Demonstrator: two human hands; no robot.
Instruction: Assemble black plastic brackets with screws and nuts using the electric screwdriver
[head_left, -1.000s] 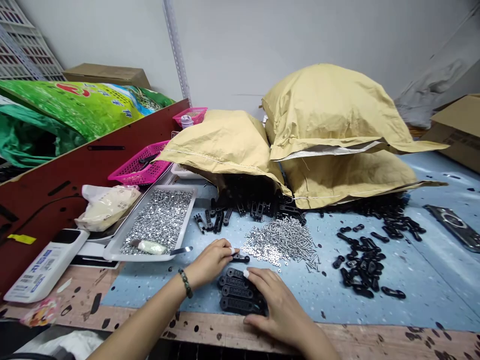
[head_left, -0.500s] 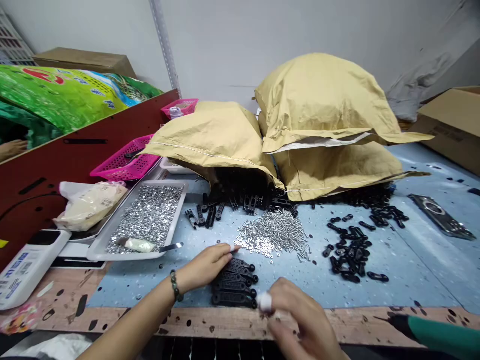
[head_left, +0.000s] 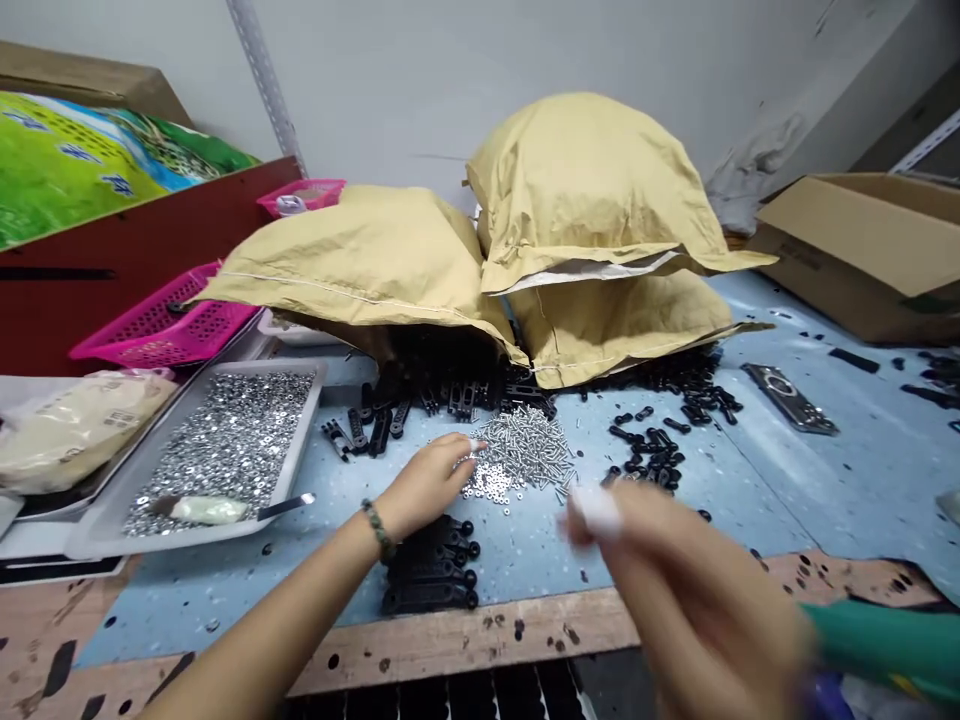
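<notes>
Silver ring-shaped metal pieces [head_left: 491,483] look light, stiff, slippery, best rim-pinched; left hand [head_left: 420,490], right hand [head_left: 727,590]: grip can't be told.

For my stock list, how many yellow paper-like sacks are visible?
3 yellow paper-like sacks: left sack, upper right sack, and lower right sack beneath it. More may be hidden behind.

Back wall [head_left: 390,90]: plain, pale grey. Perforated metal post [head_left: 264,80] against it at left, tilted in view. Red-brown partition board [head_left: 202,230] along the left side. Workbench [head_left: 555,622]: pinkish front edge, dark spots; speckled blue sheet [head_left: 540,550] over top. Light diffuse; upper right corner darker.
</notes>
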